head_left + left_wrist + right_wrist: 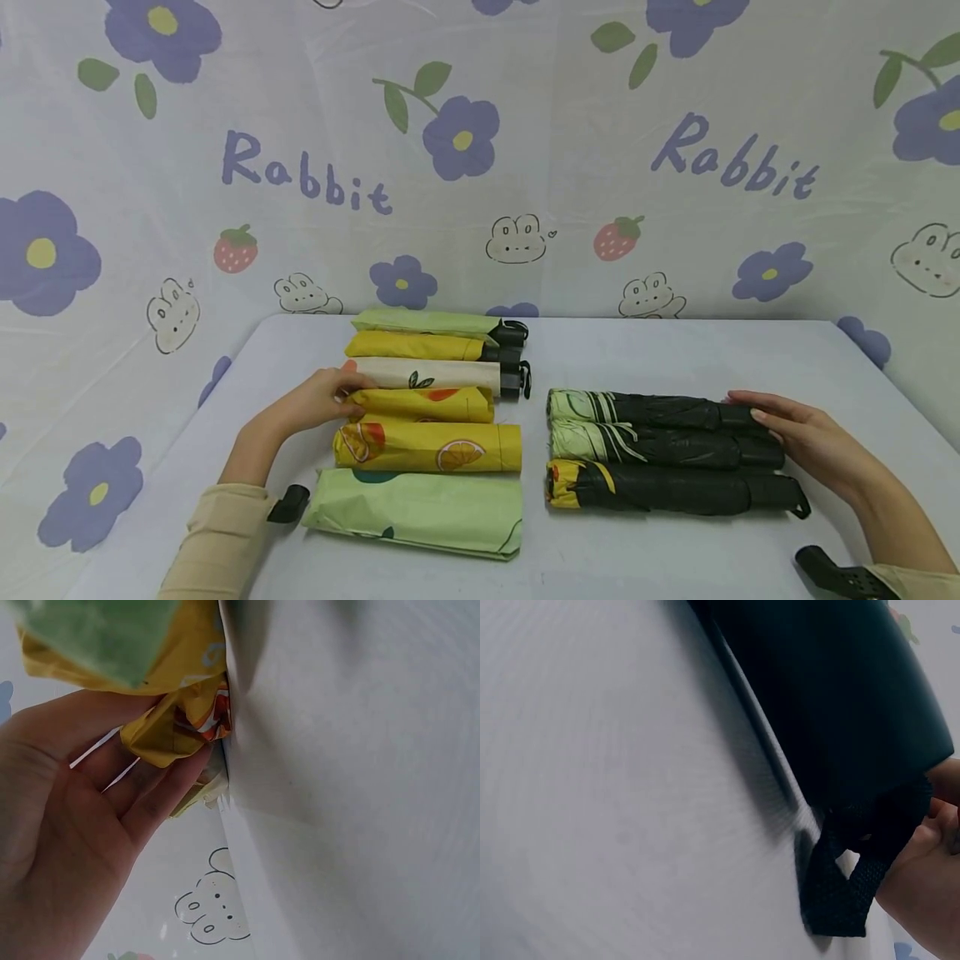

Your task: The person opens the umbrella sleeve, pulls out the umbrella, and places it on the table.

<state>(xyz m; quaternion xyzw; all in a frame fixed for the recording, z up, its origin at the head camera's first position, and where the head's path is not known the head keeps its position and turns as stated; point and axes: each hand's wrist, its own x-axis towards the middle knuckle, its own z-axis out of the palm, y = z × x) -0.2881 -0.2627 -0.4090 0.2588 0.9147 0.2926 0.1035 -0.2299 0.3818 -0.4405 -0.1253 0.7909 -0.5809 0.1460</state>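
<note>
My left hand (318, 402) pinches the left end of a yellow fruit-print umbrella sleeve (427, 406), the fourth item down in the left column. In the left wrist view its thumb and fingers lie on either side of the crumpled yellow fabric (169, 731). At the right, my right hand (817, 437) holds the handle end of the farthest folded black umbrella (667, 411), which has light green edging. Beside it lie a similar umbrella (675, 444) and a yellow-edged one (667, 487). The near handle (847, 705) and its strap partly hide the right hand in the right wrist view.
Behind the left hand's sleeve lie covered umbrellas in cream (442, 375), yellow (412, 344) and light green (420, 322), handles to the right. Nearer are an orange-print yellow sleeve (487, 447) and a light green sleeve (427, 508). A patterned curtain (570, 150) hangs behind the white table (600, 558).
</note>
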